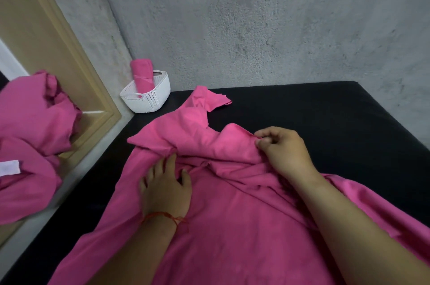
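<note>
On the black bench (302,110), my right hand (283,152) pinches the rumpled pink cloth (232,215), my left hand (165,189) pressing it open-fingered. I judge rolling barely begun; one pink roll (142,75) stands in the white basket (151,99).

No words or numbers can be read here. A small white tag (9,167) is lying on the pink cloth pile (35,121) at nine o'clock, but it is looking blank from here.
</note>
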The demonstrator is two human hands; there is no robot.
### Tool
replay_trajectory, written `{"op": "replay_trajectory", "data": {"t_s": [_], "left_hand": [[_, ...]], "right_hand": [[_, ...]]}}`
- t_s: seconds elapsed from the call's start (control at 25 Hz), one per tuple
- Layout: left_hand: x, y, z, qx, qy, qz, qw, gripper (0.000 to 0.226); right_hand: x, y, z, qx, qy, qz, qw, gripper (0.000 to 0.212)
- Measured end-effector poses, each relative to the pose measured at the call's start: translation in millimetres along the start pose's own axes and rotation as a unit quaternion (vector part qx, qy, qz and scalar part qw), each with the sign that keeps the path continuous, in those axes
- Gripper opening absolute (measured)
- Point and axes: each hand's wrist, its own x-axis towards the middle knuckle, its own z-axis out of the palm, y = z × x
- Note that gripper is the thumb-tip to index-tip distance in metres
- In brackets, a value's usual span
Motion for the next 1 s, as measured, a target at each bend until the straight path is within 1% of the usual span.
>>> {"op": "replay_trajectory", "data": {"t_s": [0.08, 0.12, 0.2, 0.28, 0.32, 0.4, 0.48, 0.56, 0.6, 0.64, 0.68, 0.72, 0.76, 0.8, 0.84, 0.92, 0.96, 1.0], "left_hand": [[0, -1, -2, -0.001, 0.008, -0.005, 1.0, 0.062], [0, 1, -3, -0.003, 0.009, -0.004, 1.0, 0.062], [-1, 2, -4, -0.005, 0.015, -0.005, 1.0, 0.064], [0, 1, -3, -0.002, 0.017, -0.008, 1.0, 0.065], [0, 1, -2, -0.003, 0.018, -0.006, 1.0, 0.065], [0, 1, -1, -0.002, 0.014, -0.001, 1.0, 0.065], [0, 2, 0, -0.003, 0.007, -0.004, 1.0, 0.064], [0, 2, 2, -0.007, 0.011, -0.004, 1.0, 0.064], [0, 2, 3, -0.006, 0.014, -0.004, 1.0, 0.065], [0, 1, 3, -0.006, 0.017, -0.004, 1.0, 0.065], [0, 1, 4, -0.008, 0.021, -0.005, 1.0, 0.065], [1, 1, 4, -0.009, 0.024, -0.004, 1.0, 0.064], [1, 1, 5, -0.011, 0.026, -0.002, 1.0, 0.064], [1, 1, 6, -0.014, 0.028, 0.0, 1.0, 0.063], [1, 1, 6, -0.014, 0.03, 0.003, 0.999, 0.063], [1, 0, 7, -0.006, 0.036, 0.009, 0.999, 0.061], [2, 0, 7, -0.001, 0.037, 0.01, 0.999, 0.06], [2, -1, 7, 0.002, 0.035, 0.01, 0.999, 0.06]], "right_hand": [[24, -8, -17, -0.016, 0.002, -0.008, 1.0, 0.014], [37, -15, -31, -0.001, 0.006, -0.005, 1.0, 0.013], [61, -31, -59, 0.072, 0.006, 0.023, 0.997, 0.012], [79, -50, -85, 0.122, -0.013, 0.077, 0.989, 0.008], [87, -57, -97, 0.149, -0.034, 0.119, 0.981, 0.004], [104, -61, -118, 0.201, -0.069, 0.2, 0.956, 0.009], [118, -57, -130, 0.214, -0.079, 0.242, 0.943, 0.013], [129, -52, -140, 0.168, -0.082, 0.249, 0.95, 0.013], [134, -51, -145, 0.142, -0.06, 0.241, 0.958, 0.011], [141, -47, -154, 0.116, -0.009, 0.221, 0.968, 0.007], [147, -43, -170, 0.09, 0.064, 0.189, 0.976, 0.003], [152, -37, -188, 0.05, 0.159, 0.148, 0.975, 0.008], [155, -29, -207, -0.012, 0.241, 0.111, 0.964, 0.022], [158, -18, -225, -0.074, 0.275, 0.096, 0.954, 0.035], [157, -7, -237, -0.13, 0.265, 0.102, 0.95, 0.043], [150, 19, -244, -0.232, 0.197, 0.139, 0.942, 0.054], [147, 33, -241, -0.262, 0.17, 0.154, 0.937, 0.061], [139, 42, -233, -0.286, 0.154, 0.156, 0.933, 0.063]]}}
